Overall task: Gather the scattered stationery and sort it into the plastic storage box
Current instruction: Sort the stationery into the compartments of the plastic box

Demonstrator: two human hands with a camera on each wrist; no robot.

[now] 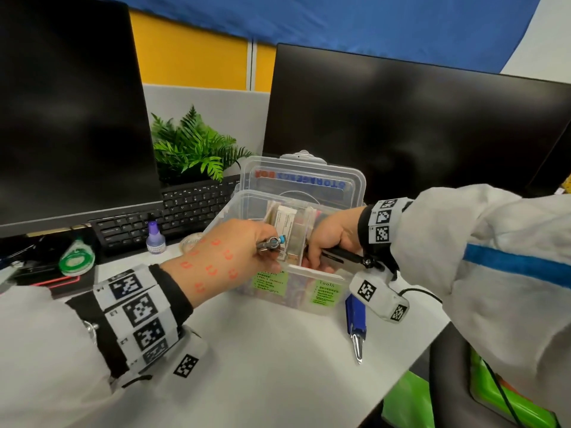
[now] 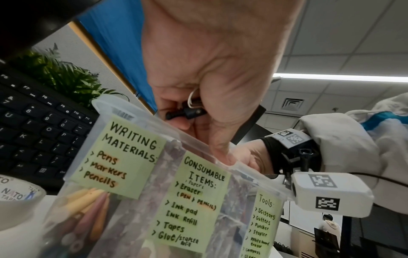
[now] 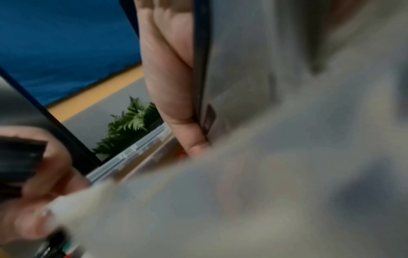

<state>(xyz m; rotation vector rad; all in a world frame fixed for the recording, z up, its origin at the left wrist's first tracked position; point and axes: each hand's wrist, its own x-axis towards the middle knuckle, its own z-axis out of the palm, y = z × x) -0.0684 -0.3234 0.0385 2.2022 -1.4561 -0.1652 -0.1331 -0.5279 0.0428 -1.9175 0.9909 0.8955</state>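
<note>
Now we are placing stationery into the plastic storage box (image 1: 309, 307) on the desk (image 1: 262, 366) | left hand (image 1: 234, 251) is gripping a small metal tool (image 1: 270, 243), right hand (image 1: 330, 239) is pinching a flat dark item (image 3: 202, 69) inside | next: probably the Tools section.

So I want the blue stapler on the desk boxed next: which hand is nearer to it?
Right. The right hand is just above the blue stapler, at the box; the left hand is farther left.

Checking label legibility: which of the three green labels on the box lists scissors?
The "Tools" label, rightmost on the plastic storage box; the others read Writing Materials and Consumable Items.
</note>
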